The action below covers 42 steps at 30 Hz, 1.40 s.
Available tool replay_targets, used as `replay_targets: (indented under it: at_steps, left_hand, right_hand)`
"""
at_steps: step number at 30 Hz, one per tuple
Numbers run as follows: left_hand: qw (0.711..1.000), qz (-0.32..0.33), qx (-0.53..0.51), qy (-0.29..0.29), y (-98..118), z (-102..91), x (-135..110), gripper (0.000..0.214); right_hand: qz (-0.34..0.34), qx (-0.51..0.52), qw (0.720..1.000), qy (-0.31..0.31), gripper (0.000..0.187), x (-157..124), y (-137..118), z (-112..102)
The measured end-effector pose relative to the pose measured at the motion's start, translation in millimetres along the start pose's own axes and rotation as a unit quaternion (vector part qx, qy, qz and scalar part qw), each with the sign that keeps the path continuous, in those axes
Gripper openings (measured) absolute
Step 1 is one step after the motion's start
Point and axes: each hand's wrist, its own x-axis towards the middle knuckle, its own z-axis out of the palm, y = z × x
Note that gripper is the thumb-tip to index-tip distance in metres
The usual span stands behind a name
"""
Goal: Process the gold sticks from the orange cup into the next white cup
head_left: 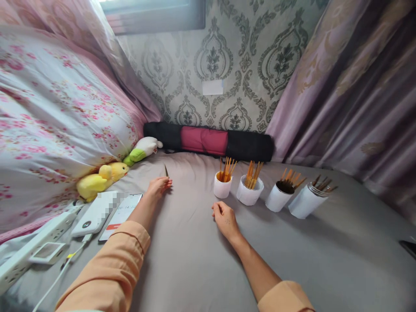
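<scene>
My left hand (158, 186) is closed on a short, thin, pointed dark stick (166, 170), which stands up from the fingertips over the grey sheet. My right hand (225, 218) is curled, resting just in front of a white cup (222, 187) with thin orange-brown sticks (227, 170); whether its fingers hold anything is hidden. To the right stand a second white cup (249, 193) with similar sticks (253, 174), a third (276, 199) with broader flat orange sticks (290, 175), and a leaning white-wrapped jar (307, 203) with dark brown sticks (321, 183).
A black and crimson roll (204, 140) lies along the patterned wall. Yellow (100, 177) and green-white (143, 149) plush toys sit at the left, near a power bank (94, 216), a phone (121, 214), a cable (58, 275) and a power strip (32, 247).
</scene>
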Motion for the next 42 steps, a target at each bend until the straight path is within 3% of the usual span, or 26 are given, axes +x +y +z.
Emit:
replay_targets:
  at_steps: [16,23,42]
  left_hand:
    - [0.993,-0.033,-0.094,-0.057,-13.7,9.5,-43.3,0.007]
    - [0.985,-0.042,-0.133,-0.104,-25.9,11.2,-60.2,0.016]
    - [0.976,-0.011,-0.15,-0.155,-51.5,26.2,-112.0,0.017]
  right_hand:
    - [-0.011,-0.001,1.0,0.0,0.033,0.2,-0.3,-1.1]
    - [-0.015,-0.007,1.0,0.002,0.032,0.0,-2.0,-1.2]
    - [0.002,-0.004,1.0,-0.006,0.035,0.0,-2.1,-1.3]
